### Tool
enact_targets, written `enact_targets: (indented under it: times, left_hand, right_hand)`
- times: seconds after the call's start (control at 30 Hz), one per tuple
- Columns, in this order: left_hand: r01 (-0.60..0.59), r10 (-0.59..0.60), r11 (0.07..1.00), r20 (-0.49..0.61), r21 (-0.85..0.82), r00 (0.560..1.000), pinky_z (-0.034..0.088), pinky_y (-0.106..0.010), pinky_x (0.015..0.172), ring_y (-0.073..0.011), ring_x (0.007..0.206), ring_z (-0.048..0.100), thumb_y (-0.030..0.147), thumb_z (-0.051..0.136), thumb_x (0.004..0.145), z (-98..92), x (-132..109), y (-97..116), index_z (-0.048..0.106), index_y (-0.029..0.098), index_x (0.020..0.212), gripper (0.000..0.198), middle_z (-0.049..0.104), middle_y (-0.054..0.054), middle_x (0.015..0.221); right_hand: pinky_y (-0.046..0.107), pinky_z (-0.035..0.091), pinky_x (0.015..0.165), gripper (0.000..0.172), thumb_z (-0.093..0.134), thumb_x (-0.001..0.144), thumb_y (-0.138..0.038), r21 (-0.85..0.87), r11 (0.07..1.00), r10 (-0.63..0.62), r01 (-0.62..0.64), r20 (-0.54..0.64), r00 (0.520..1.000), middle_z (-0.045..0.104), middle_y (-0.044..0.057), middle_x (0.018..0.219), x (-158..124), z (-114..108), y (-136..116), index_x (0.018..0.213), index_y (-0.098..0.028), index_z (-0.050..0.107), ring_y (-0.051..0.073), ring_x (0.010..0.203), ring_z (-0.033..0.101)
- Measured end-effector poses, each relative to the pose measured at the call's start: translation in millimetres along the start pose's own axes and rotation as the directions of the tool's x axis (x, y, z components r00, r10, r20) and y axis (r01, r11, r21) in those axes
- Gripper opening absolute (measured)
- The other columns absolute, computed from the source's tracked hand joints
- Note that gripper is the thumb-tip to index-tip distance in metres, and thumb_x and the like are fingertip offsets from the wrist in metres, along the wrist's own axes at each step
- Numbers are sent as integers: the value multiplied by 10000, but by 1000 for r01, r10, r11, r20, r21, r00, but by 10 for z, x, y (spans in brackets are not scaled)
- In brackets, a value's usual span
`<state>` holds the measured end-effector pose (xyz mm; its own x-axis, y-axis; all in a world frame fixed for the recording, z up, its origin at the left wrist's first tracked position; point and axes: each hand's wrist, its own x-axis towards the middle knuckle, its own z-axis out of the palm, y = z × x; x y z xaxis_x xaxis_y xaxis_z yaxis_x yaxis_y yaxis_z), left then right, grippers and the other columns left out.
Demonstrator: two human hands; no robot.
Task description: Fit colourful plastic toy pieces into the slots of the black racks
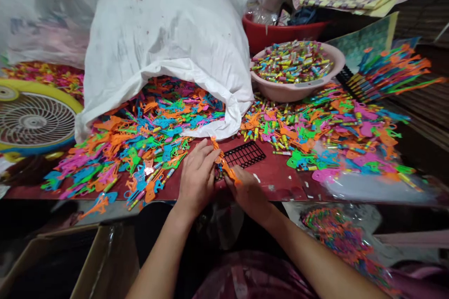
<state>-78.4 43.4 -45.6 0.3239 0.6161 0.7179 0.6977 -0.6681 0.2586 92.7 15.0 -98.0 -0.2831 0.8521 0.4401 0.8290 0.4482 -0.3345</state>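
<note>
2 hnds; 1 elec. fan

Slim orange plastic pieces are between the left hand and the right hand, slanting toward the front edge of the red table; their exact number is hidden. Just beside them, a black grid rack lies flat, its visible cells unfilled.

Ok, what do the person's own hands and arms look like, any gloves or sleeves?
The left hand and right hand show no gloves. Both forearms are bare, with no sleeve, watch or bracelet in view. A dark maroon garment shows at the bottom edge.
</note>
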Motion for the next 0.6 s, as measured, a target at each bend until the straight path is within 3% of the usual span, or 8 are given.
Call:
enact_targets:
  times: [0.2,0.6]
  left_hand:
    - [-11,13,999,36,-46,999,426,-498,1108,-263,1377,451,77,510,906,-32,12,0,539,225,1309,430,608,-109,1293]
    - [39,-36,999,83,-35,996,397,-508,1127,-272,1390,430,112,521,896,-68,54,111,553,220,1281,402,601,-101,1299]
  right_hand:
    - [305,410,696,230,402,1023,-282,-37,997,65,-61,108,992,661,78,953,104,-72,1,1030,-166,600,201,832,602]
    - [309,453,769,253,381,1020,-245,-28,976,217,-217,265,940,695,112,1024,276,-204,-136,1088,-150,605,224,902,658]
